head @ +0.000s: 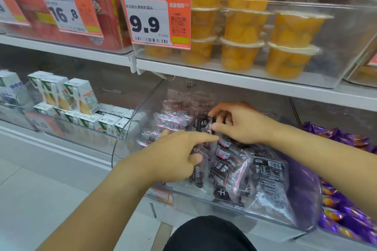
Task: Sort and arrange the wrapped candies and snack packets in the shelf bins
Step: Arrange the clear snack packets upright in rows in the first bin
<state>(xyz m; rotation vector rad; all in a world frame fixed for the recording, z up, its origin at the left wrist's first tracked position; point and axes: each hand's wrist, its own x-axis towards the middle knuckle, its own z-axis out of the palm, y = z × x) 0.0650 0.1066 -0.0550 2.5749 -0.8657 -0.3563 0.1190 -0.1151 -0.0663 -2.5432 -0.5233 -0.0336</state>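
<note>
Both hands working dark snack packets [228, 161] in the clear shelf bin [126, 128].

Right hand [238, 122] is pinching a packet's top edge w/ thumb & curled fingers; left hand [173, 159] is lying on the stack, forefinger straight, other fingers bent, thumb near a packet edge. Packets prob. light, crinkly, slick film, so best taken by the seams. Bin: neat rows at back, loose pile at front. Next bin over: purple wrapped candies [346, 210].

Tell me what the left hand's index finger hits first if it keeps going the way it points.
Probably the right hand: the left hand points its index finger right, the tip just below the right thumb, above the dark snack packets. Depth is unclear.
</note>
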